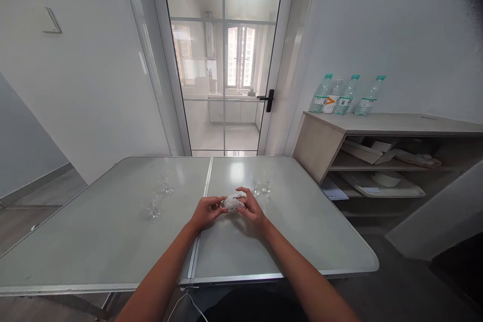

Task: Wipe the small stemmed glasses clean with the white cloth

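Observation:
Both hands meet over the table's middle, just right of its seam. My left hand (206, 213) is closed around what looks like the clear foot and stem of a wine glass lying on its side. A crumpled white cloth (231, 204), perhaps paper, sits at the glass's bowl between the hands. The fingers of my right hand (252, 210) curl around that white wad from the other side. Just beyond my right hand stand two clear stemmed glasses (267, 187). To the left are two more, a farther glass (166, 186) and a nearer glass (153, 210).
The pale table (105, 241) has a metal edge and a central seam. At right, a wooden shelf unit (320, 138) holds boxes and trays, with several plastic bottles (345, 98) on top. A glass door (241, 126) stands behind the table.

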Tool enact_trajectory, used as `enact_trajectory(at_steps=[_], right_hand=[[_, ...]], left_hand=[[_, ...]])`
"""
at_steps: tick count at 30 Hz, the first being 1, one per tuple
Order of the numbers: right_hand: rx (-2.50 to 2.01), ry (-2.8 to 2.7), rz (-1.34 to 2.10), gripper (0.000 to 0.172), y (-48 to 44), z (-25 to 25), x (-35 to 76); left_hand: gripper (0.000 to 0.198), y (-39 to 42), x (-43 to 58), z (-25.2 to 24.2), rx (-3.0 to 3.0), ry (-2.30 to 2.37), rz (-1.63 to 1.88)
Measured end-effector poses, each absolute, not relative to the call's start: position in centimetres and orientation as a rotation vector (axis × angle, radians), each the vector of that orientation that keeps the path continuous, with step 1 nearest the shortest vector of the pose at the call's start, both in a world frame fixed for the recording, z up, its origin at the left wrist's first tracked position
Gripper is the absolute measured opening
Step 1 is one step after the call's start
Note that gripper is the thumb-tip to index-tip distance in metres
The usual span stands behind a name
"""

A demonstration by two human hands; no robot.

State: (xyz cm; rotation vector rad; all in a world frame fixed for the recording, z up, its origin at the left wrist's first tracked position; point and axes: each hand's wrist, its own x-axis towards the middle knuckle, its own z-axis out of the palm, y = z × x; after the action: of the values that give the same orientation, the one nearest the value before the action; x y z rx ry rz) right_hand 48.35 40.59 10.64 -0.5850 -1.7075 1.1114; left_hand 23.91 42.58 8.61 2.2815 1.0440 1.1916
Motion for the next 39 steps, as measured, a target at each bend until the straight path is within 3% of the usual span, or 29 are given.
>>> enact_trajectory(at_steps=[4, 10, 14, 20, 25, 31, 35, 39], right_hand=[[-0.587, -1.858, 1.021, 0.040, 40.3, 10.8, 49.0], [-0.609, -1.486, 1.434, 0.025, 40.2, 11.4, 48.2], [-0.634, -1.117, 1.725, 0.037, 40.2, 11.9, 48.0], [-0.771, -0.865, 1.734, 0.046, 40.8, 11.7, 48.0], [-0.854, -1.070, 1.558, 0.036, 40.7, 11.2, 48.1], [-0.699, -1.755, 1.053, 0.010, 39.6, 11.6, 49.0], [-0.719, -1.672, 1.120, 0.019, 39.6, 11.7, 48.9], [-0.693, -1.394, 1.516, 0.036, 40.3, 11.8, 48.6]], left_hand=[[0.040, 42.5, 23.7, 8.9, 2.294, 1.045, 1.212], [0.041, 42.2, 23.2, 9.2, 2.849, 1.076, 1.317], [0.041, 42.4, 23.0, 9.1, 2.997, 1.067, 1.267], [0.038, 42.5, 23.3, 9.2, 3.123, 1.028, 1.268], [0.037, 42.2, 23.5, 9.1, 2.970, 1.047, 1.229], [0.036, 42.0, 23.2, 8.8, 2.470, 1.027, 1.247], [0.036, 42.0, 23.0, 9.2, 2.557, 1.108, 1.307], [0.033, 42.0, 23.0, 9.9, 2.825, 1.095, 1.295]])
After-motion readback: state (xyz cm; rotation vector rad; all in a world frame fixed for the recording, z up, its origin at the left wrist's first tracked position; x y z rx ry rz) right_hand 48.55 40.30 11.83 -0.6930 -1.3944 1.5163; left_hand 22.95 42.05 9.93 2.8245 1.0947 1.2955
